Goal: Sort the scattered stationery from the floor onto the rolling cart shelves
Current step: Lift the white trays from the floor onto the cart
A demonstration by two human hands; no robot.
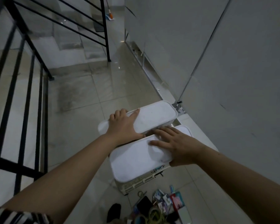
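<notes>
Two white lidded boxes sat on top of the rolling cart (136, 183), and the person had a hand on each. The left hand (123, 125) lay across the near end of the far box (157, 117), fingers spread and curling a little over its edge, the forefinger stretched flat along the lid. The right hand (176, 144) rested flat on the near box (139, 159), fingers straight, the thumb side wrapping the box's right end; I could not tell whether it truly gripped there.

The scattered stationery (158, 207) lay untouched in a heap on the tiled floor (81, 110) just beside the cart's base: tape rolls, small packets, something dark like a phone or case, too blurred to name surely.

By my reckoning the sorting itself had not begun; this looked like clearing or shifting the boxes to get at the shelves. The next move would call for lifting or sliding the boxes clear without tipping them, then stooping for the pile.
</notes>
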